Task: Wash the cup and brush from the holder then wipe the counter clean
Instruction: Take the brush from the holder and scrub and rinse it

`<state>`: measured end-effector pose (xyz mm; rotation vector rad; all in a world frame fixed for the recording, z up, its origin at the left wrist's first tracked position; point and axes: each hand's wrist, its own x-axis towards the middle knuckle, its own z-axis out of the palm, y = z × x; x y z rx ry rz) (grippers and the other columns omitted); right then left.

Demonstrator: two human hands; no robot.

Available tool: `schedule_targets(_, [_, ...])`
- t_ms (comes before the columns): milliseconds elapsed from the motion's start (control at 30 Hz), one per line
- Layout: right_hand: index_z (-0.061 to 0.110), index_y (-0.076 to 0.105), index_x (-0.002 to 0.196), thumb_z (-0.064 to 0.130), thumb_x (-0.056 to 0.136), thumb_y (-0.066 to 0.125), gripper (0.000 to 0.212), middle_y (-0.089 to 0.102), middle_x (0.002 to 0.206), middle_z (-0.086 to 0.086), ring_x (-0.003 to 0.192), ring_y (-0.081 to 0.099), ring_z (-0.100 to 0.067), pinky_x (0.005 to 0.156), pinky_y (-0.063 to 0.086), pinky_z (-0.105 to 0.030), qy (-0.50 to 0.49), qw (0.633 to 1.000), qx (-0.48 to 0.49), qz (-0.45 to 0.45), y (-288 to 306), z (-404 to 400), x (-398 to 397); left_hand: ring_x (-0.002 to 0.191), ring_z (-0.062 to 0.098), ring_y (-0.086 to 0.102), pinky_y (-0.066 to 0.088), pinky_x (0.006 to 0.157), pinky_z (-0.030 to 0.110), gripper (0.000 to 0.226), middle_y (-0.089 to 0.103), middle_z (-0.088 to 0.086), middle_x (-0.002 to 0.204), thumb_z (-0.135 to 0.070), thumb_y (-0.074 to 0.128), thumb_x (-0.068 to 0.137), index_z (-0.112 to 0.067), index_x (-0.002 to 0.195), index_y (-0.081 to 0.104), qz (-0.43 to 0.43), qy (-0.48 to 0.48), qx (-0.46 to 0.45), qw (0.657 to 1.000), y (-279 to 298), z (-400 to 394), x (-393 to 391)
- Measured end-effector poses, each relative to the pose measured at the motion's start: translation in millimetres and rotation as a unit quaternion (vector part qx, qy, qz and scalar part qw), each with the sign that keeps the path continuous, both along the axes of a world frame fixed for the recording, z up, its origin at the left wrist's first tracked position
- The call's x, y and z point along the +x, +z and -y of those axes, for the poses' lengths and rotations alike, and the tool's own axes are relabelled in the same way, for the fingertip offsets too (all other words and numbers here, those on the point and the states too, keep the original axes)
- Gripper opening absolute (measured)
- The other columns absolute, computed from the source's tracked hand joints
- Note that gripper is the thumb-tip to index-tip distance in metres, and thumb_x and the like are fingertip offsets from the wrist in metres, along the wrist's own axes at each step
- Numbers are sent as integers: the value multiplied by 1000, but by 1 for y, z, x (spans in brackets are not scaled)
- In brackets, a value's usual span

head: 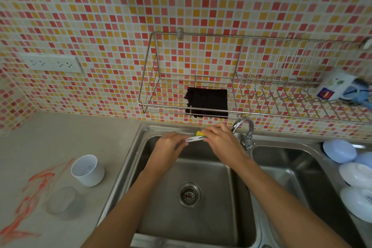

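Over the back of the left sink basin (201, 217), both my hands hold a small white brush (194, 138) with a yellow part at its right end. My left hand (171, 145) grips the brush's left end; my right hand (219, 141) closes over the yellow end, just left of the faucet (244, 125). No water stream is visible. A white cup (87, 170) stands upright on the grey counter (60, 131) left of the sink. Orange-red smears (30, 197) streak the counter in front of the cup. A black cloth (207, 102) lies in the wire rack (153, 78) on the wall.
A clear oval dish (62, 199) sits on the counter near the smears. Pale blue and white plates (354, 171) are stacked at the right basin's edge. A patterned mug (340, 86) lies in the rack's right part. A power socket (50, 63) is on the tiled wall.
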<state>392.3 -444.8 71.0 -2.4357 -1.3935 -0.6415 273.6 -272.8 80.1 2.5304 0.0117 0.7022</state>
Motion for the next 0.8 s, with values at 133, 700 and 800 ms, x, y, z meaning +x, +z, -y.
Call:
schedule_targets(133, [15,68,109,19,86,70,23,70,105,2,90,51,-21,78,50,-32,17,1000,-4,-20,6,-3,-2,80,16,63,49,75,23,31,72,4,92,-9,75,79,-14,110,71,5,-11,54,998,0,-3,5])
schedule_targets(700, [3,58,128,-4,81,69,49,63,128,-9,109,47,-24,90,54,-37,-69,978,174,-93,-24,-16,-51,74,18,66,58,81,38,22,72,9,78,-22,57,95,-11,84,73,-109,69,-432,893,-18,24,13])
schedule_targets(800, [2,60,127,-5,77,71,52,62,129,-9,108,48,-23,91,54,-37,-28,989,137,-47,-28,-11,-51,78,22,67,57,83,41,20,72,12,82,-20,57,95,-14,85,73,-113,62,-453,882,-19,25,12])
